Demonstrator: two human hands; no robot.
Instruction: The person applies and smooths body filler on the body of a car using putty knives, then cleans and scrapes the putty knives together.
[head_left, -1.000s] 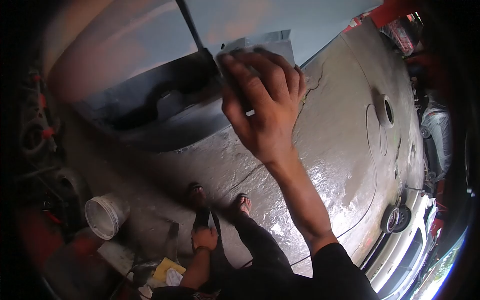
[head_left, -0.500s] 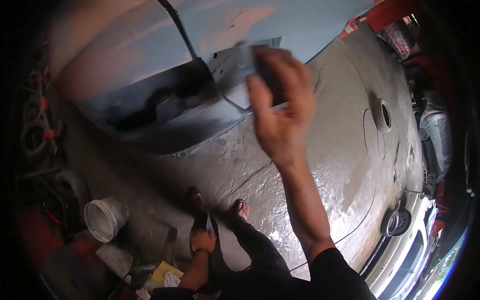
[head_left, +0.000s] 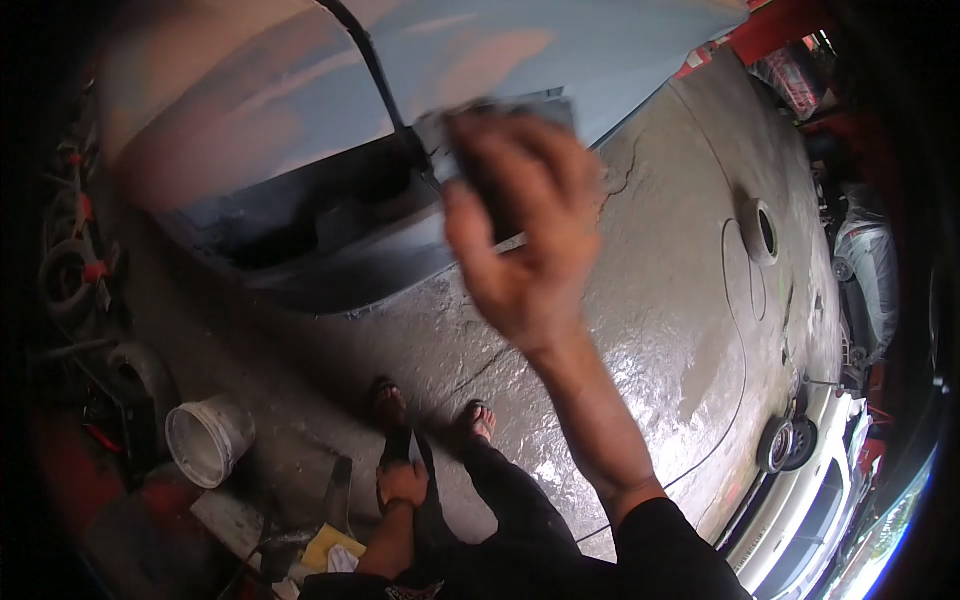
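My right hand [head_left: 525,250] is raised over the lower edge of a car body panel [head_left: 430,60] with grey and pinkish patches. Its fingers are curled and smeared by motion around something dark that I cannot make out. A grey panel piece [head_left: 550,105] shows just beyond the fingers. Left of this hand is a dark opening [head_left: 320,210] in the bodywork. Low in the view, my left hand [head_left: 403,483] rests on my left leg, its fingers spread over the dark trousers.
A white bucket [head_left: 208,440] stands at the lower left, near a yellow sheet [head_left: 325,548]. A tyre [head_left: 760,232] and a thin cable [head_left: 738,350] lie on the concrete floor [head_left: 660,300] to the right. A white vehicle [head_left: 810,500] is at the lower right.
My right hand has moved left and slightly down across the panel's edge. More of the grey piece beyond it shows. My left hand stays on the leg.
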